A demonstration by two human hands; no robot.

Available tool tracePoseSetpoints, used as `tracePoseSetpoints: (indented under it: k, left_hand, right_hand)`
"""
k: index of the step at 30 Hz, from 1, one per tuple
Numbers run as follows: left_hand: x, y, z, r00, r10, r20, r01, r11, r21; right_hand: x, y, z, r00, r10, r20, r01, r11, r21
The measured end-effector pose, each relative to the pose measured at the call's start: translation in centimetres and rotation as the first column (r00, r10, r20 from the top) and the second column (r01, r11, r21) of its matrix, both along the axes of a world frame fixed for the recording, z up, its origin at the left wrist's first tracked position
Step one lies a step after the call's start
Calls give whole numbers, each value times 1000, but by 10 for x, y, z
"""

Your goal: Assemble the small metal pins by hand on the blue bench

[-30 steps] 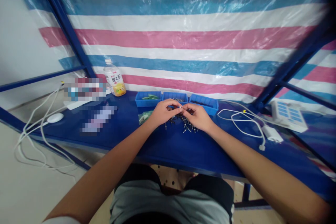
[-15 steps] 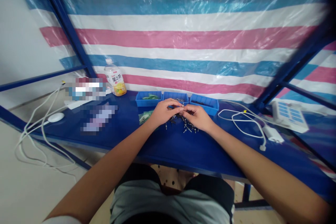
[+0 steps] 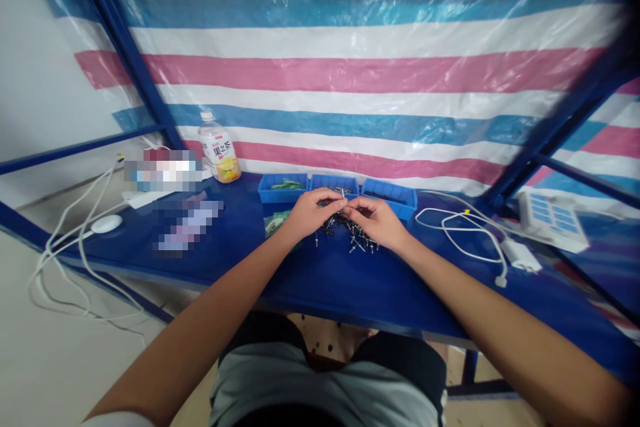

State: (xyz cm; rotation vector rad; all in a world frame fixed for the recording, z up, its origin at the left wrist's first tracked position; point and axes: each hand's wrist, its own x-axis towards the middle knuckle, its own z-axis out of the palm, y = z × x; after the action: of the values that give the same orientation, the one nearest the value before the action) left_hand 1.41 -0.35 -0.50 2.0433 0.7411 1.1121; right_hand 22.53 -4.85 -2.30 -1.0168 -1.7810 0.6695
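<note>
Head view: your left hand and right hand meet fingertip to fingertip, both pinched on a small metal pin, just above the pile of pins on the blue surface, near three blue bins.

Three trays behind pins; bottle left.

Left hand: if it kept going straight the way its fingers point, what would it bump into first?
The left hand points right, toward the right hand; their fingertips nearly meet over the loose pins, so it would probably meet that hand first.
</note>
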Motion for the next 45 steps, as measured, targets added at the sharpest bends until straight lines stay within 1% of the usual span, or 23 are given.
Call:
tracePoseSetpoints:
  k: [6,12,18,23,28,32,36,42,45]
  left_hand:
    - [-1,1,1,999,-10,-33,9,1000,-6]
    - [0,1,0,1000,-21,-8,20,999,-25]
    - [1,4,-2,999,-28,45,32,995,-93]
    - [1,3,0,997,-17,73,27,990,-137]
    - [0,0,3,998,-59,25,61,994,-89]
    - [1,-1,2,995,-99,14,100,994,-41]
    - [1,1,-1,996,-85,20,86,996,-35]
    - [0,4,-2,998,-63,29,63,998,-8]
    - [0,5,-3,999,-38,20,39,999,-16]
  right_hand:
    - [-2,-2,3,1000,-11,-2,11,1000,0]
    - [-1,-2,4,1000,-24,13,24,1000,10]
    - [-1,-2,2,999,-29,42,28,1000,14]
    - [-1,-2,0,999,-34,36,35,999,-1]
    - [0,2,-1,1000,-24,1,24,999,-25]
    - [3,4,-1,999,-23,-40,22,999,-39]
    - [3,5,-1,998,6,-64,-10,998,-68]
    - [-1,2,-1,992,66,-111,-82,985,-153]
    - [-2,2,0,991,69,-112,-87,982,-166]
